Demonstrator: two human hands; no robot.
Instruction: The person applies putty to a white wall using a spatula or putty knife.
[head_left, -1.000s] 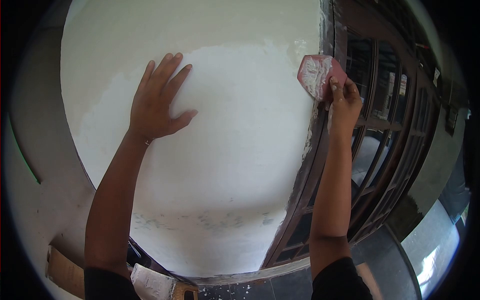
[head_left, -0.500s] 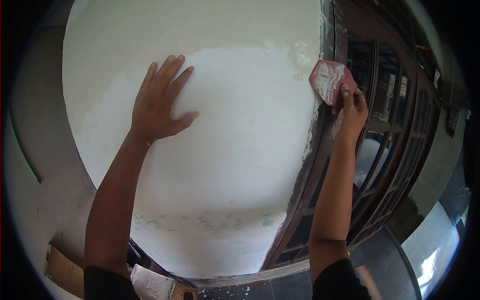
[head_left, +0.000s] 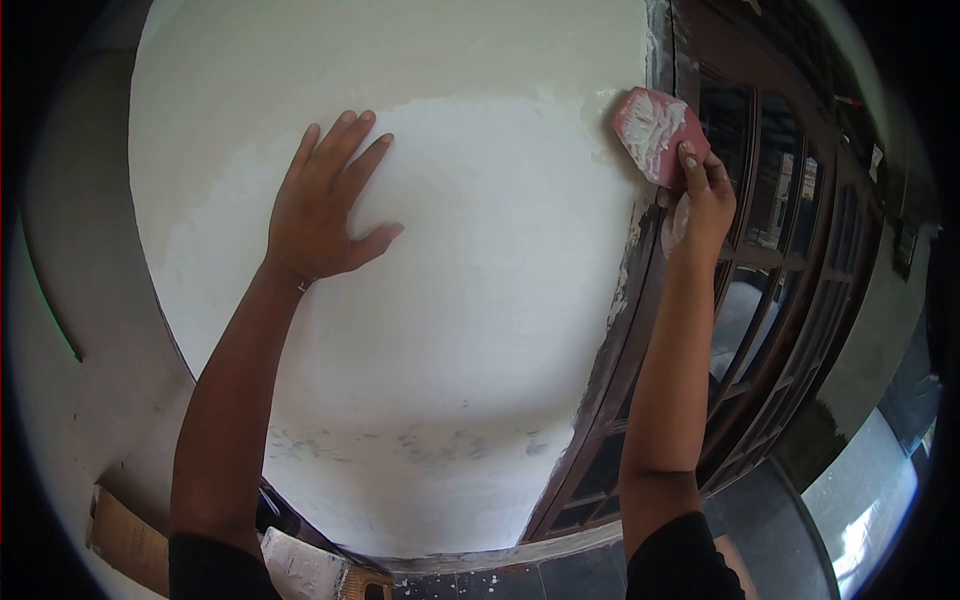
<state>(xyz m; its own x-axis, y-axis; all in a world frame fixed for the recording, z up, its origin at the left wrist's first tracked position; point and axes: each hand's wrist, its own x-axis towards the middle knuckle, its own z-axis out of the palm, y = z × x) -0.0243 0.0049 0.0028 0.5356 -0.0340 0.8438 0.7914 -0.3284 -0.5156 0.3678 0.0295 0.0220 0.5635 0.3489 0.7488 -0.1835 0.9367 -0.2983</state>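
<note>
A pink scraper point(head_left: 658, 136) sits at the wall's upper right edge, overlapping the strip where the wall point(head_left: 450, 300) meets a dark wooden frame point(head_left: 612, 370). It is held by its lower right part, so most of the blade reaches up and leftward beyond the fingers, over the wall's margin. The right hand point(head_left: 703, 205) is closed on it in a pinch, thumb on the face that shows and the other fingers bent round behind. Whether the blade's far edge presses on the wall is hard to judge from this angle.

The scraper is flat and many-sided, tilted, with thick white paste ridged over its left half and bare pink near the thumb. White smears mark the right hand too.

On the wall's upper left, the left hand point(head_left: 325, 205) rests with fingers spread and thumb out wide, holding nothing. The wall is bright white in the middle, greyer toward the top, with dark flecks low down. Right of the wall, the frame borders glass panes point(head_left: 775, 150). Below the wall's left part lies a cardboard box point(head_left: 130, 540).
</note>
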